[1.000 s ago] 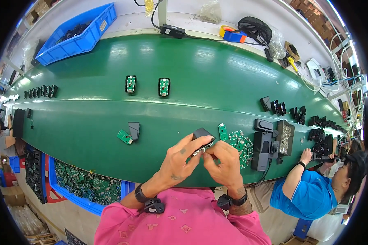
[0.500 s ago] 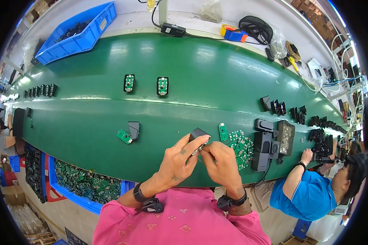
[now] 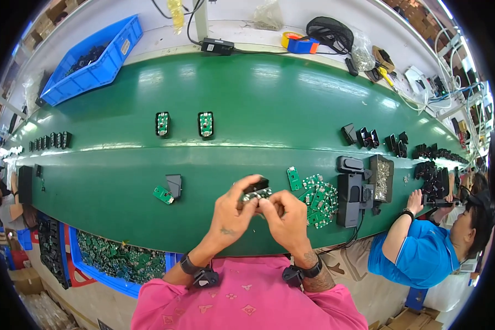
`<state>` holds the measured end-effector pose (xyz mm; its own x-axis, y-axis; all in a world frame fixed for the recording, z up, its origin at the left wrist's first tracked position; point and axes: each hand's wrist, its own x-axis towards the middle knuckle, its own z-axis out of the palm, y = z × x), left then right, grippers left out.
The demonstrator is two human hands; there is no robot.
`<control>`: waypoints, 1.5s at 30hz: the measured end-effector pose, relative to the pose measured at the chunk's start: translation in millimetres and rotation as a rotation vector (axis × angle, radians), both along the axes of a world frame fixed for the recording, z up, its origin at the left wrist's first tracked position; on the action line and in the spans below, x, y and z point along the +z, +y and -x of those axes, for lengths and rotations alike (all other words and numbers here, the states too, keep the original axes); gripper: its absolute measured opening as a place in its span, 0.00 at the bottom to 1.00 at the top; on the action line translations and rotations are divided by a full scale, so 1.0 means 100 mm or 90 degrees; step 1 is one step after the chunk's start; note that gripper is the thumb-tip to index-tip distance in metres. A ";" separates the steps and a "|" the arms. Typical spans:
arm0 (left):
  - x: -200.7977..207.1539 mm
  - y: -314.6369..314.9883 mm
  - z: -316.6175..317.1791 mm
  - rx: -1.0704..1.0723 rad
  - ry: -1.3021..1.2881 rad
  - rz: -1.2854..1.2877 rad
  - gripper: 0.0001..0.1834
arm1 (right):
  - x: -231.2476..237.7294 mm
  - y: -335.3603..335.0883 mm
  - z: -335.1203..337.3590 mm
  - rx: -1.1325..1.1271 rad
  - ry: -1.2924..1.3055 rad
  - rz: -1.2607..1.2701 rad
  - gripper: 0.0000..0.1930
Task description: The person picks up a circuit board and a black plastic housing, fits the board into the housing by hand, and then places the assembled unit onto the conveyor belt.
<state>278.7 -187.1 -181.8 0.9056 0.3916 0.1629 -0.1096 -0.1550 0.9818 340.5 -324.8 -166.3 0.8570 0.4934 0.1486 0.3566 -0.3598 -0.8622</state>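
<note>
My left hand (image 3: 232,213) is closed round a small black plastic housing (image 3: 264,183), held tilted above the near edge of the bench. A circuit board (image 3: 257,194) with silvery parts shows along the housing's open side. My right hand (image 3: 286,217) is closed, its thumb and fingertips pinched at the board's right end, partly hiding it. To the left, another green circuit board (image 3: 163,194) rests against a dark housing (image 3: 174,185). A single green board (image 3: 294,179) and a loose pile of boards (image 3: 320,202) lie right of my hands.
Two housings with boards, left (image 3: 162,124) and right (image 3: 205,125), stand farther back on the green bench (image 3: 247,104). A black device (image 3: 350,199) and a tray of small metal parts (image 3: 381,181) stand right. A co-worker in blue (image 3: 415,250) sits there. A blue bin (image 3: 93,69) is far left.
Both hands have turned the housing, so its open side and the board show more. My right fingertips remain at the board. The whole view has shifted slightly.
</note>
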 end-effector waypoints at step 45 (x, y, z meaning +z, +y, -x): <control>-0.18 -0.03 -0.04 0.003 0.043 0.051 0.27 | -0.20 -0.06 -0.16 -0.011 0.093 -0.099 0.09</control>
<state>283.2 -190.0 -199.8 0.9118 0.4049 0.0691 -0.0417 -0.0760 0.9962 356.2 -331.2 -185.8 0.8835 0.4587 0.0955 0.2190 -0.2241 -0.9496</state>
